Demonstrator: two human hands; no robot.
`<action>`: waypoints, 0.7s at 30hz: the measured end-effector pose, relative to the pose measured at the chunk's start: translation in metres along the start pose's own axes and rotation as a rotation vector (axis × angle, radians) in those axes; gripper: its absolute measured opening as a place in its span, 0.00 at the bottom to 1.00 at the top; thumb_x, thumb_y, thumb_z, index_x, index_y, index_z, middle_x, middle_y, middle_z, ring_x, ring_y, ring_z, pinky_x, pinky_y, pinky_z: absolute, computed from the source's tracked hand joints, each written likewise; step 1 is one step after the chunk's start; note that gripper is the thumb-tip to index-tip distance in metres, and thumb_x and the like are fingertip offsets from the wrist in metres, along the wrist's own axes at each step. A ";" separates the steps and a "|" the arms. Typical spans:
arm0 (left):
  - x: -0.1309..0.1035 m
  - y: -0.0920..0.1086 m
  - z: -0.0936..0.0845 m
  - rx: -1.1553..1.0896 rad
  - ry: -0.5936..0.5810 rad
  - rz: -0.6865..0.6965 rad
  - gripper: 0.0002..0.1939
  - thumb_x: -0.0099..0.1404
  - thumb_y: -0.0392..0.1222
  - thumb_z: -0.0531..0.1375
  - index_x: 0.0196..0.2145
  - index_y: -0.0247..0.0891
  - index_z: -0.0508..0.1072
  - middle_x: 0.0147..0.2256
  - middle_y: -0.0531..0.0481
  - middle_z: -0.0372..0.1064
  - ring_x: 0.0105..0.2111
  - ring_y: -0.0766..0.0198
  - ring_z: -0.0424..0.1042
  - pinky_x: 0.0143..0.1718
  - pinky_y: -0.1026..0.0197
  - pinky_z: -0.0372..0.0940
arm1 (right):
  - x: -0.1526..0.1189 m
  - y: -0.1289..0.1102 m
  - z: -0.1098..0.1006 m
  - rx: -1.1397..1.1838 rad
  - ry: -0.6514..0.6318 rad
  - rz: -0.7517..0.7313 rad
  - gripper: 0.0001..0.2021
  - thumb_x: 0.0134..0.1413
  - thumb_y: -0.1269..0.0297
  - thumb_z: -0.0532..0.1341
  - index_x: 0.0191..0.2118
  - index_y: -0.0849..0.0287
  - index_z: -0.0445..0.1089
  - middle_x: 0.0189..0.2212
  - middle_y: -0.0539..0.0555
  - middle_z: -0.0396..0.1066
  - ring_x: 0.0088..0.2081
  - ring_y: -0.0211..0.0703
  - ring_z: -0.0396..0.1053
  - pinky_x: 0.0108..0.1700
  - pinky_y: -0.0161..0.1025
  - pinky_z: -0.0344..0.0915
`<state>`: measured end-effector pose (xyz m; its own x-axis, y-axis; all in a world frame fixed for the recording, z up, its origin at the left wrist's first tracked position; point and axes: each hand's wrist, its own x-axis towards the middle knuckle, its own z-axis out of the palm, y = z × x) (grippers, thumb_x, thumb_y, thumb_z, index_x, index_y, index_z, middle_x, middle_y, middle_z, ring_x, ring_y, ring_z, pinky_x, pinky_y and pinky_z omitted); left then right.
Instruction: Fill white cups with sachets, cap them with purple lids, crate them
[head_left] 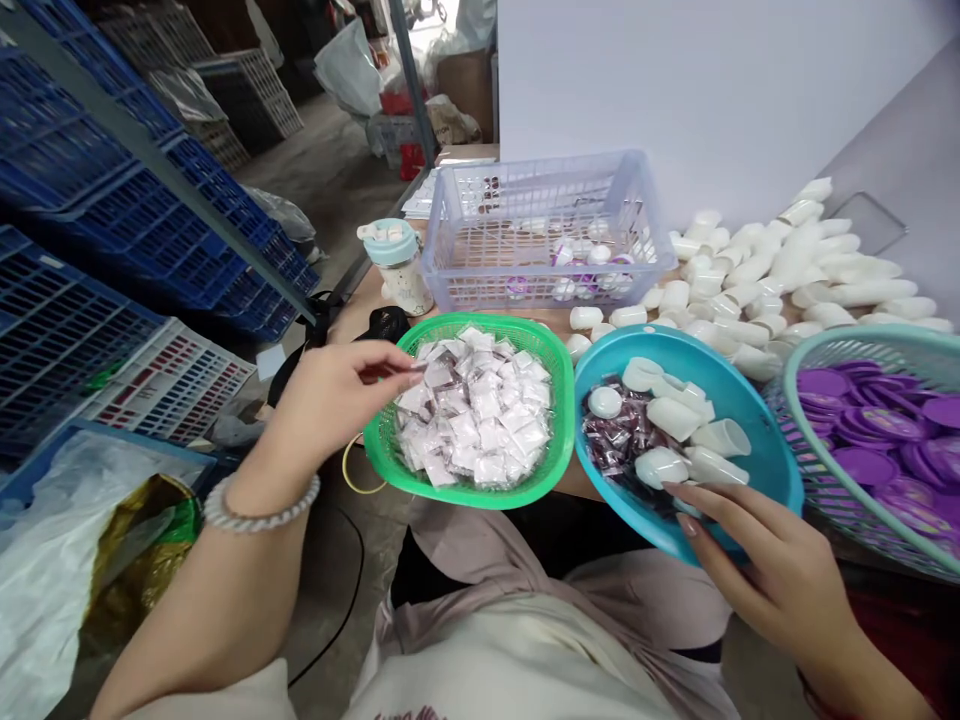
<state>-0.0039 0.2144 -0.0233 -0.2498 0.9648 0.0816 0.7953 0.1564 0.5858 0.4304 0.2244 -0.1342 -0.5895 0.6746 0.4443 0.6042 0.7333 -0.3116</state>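
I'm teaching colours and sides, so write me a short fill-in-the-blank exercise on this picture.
1. The left hand is at the ____ basket of small packets.
2. The right hand is at the blue basin, to the ____ of those packets.
3. The far-right basket holds ____ discs.
4. The bracelet is on the ____ wrist.

Missing words: green; right; purple; left.

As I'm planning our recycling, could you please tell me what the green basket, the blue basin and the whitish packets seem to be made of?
Green basket: likely glossy plastic, given its openwork walls.
Blue basin: probably smooth plastic; its wall shows a soft sheen.
Whitish packets: apparently clear plastic film, shiny, judging by glints and creases.
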 end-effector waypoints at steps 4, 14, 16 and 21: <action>0.012 0.059 0.033 -0.401 0.040 0.193 0.11 0.64 0.48 0.71 0.41 0.41 0.83 0.41 0.49 0.85 0.39 0.56 0.83 0.43 0.58 0.76 | 0.010 -0.008 -0.002 -0.008 0.005 0.004 0.10 0.71 0.68 0.60 0.54 0.56 0.75 0.43 0.57 0.79 0.43 0.48 0.79 0.45 0.43 0.73; 0.044 0.017 0.013 0.267 -0.319 0.227 0.10 0.64 0.40 0.64 0.43 0.43 0.82 0.46 0.45 0.82 0.47 0.49 0.80 0.51 0.49 0.74 | 0.021 -0.024 -0.024 0.108 -0.041 0.111 0.08 0.72 0.64 0.60 0.51 0.52 0.75 0.45 0.56 0.78 0.45 0.48 0.78 0.45 0.42 0.74; 0.034 -0.007 0.008 0.329 -0.456 0.198 0.08 0.63 0.39 0.65 0.40 0.44 0.83 0.43 0.47 0.83 0.45 0.50 0.80 0.52 0.50 0.73 | 0.049 -0.044 -0.031 0.202 -0.050 0.077 0.08 0.72 0.66 0.59 0.52 0.51 0.74 0.46 0.55 0.77 0.46 0.45 0.77 0.44 0.39 0.73; 0.021 -0.028 0.030 0.280 -0.245 0.259 0.15 0.68 0.36 0.60 0.51 0.39 0.80 0.52 0.42 0.81 0.55 0.50 0.78 0.62 0.50 0.68 | 0.150 -0.115 0.014 0.316 -0.429 -0.352 0.16 0.74 0.67 0.54 0.61 0.57 0.68 0.52 0.58 0.79 0.49 0.49 0.77 0.52 0.47 0.72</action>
<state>-0.0141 0.2364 -0.0623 0.0886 0.9959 -0.0157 0.9415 -0.0786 0.3277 0.2649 0.2419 -0.0436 -0.9257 0.3146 0.2100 0.1866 0.8628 -0.4698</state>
